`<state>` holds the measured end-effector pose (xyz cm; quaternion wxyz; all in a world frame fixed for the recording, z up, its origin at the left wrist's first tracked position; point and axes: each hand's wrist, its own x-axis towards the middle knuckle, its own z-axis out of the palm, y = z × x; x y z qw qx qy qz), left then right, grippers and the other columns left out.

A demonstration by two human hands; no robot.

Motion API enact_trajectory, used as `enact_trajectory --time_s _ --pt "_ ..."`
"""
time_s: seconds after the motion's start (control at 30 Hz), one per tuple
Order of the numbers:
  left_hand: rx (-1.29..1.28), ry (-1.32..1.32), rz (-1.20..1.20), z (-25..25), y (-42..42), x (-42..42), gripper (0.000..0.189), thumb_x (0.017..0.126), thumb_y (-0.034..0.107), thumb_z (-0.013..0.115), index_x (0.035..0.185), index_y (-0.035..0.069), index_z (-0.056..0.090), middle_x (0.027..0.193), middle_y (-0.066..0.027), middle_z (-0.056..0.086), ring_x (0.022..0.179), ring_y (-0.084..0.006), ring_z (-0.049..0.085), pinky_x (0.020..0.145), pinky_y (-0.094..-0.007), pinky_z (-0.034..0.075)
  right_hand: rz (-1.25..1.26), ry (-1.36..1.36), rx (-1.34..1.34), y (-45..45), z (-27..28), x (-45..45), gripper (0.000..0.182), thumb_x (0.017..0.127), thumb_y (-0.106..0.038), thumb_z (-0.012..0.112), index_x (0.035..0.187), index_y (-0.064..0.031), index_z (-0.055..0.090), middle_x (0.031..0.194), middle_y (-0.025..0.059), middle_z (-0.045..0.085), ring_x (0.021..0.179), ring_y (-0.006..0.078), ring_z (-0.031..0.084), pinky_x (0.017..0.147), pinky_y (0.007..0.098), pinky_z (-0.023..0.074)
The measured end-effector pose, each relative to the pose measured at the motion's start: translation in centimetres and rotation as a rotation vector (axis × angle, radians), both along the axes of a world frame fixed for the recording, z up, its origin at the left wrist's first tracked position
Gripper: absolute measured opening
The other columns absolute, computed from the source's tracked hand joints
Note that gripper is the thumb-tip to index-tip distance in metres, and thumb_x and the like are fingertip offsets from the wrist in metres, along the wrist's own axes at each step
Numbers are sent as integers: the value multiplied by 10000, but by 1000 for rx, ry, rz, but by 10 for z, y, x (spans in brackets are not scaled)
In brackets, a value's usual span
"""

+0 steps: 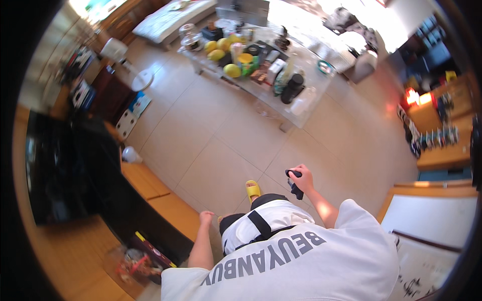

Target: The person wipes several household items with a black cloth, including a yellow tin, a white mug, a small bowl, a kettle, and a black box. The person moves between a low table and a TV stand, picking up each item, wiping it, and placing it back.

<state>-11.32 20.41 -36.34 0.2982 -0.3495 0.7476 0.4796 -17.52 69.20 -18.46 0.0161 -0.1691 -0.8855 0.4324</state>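
My right hand [303, 178] is closed around a black handheld object [296, 188], whose kind I cannot make out, out to the right above the tiled floor. My left hand [206, 216] hangs low at my left side with its fingers curled, and nothing shows in it. Between the two hands, a yellow slipper [252, 189] is on my forward foot. Well ahead of both hands stands a low table [301, 121], crowded with yellow fruit [232, 70], a black bottle [292, 88], a white box [276, 71] and other small items.
Along the left runs a wooden cabinet [171, 210] beside a large black screen [51, 169]. A white pedestal fan [142, 79] stands ahead left. On the right are a shoe rack [438, 138] with shoes and a white-panelled wooden piece [429, 216]. Tiled floor [211, 150] lies between.
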Motion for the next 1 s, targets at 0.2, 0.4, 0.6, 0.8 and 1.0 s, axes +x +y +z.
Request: enact_trajectory --time_s 0.2,0.4,0.6,0.8,1.0 --pt "-57 109 -315 45 88 -193 334 742 -97 437 755 94 711 598 -28 566 507 -135 481 449 -301 392 -475 -5 36 82 -23 70 163 776 -184 750 889 -68 761 847 90 643 783 264 645 719 353 515" --pt "49 609 -322 48 145 -340 307 756 -141 408 827 19 661 643 -13 561 540 -84 471 491 -243 366 -744 -129 140 79 -56 144 203 766 -204 766 872 -33 743 844 137 667 833 316 647 774 390 511" --pt "246 834 -415 182 289 -503 271 780 -103 410 886 -7 640 655 -23 553 551 -73 500 493 -230 369 -998 -522 156 31 -81 196 309 737 -317 775 894 -51 755 895 180 693 892 339 669 811 417 519" --pt "490 888 -540 243 444 -616 286 790 -99 423 955 -10 640 680 -33 581 600 -76 546 546 -214 410 -1131 -698 22 7 -61 152 334 734 -296 770 939 -33 756 934 197 713 875 343 690 792 411 531" --pt "405 678 -1122 217 597 -664 313 830 44 555 1140 46 593 815 -61 638 690 -118 612 577 -268 512 -1217 -636 26 15 -76 94 300 752 -323 764 912 -69 752 947 174 693 914 361 659 826 435 518"
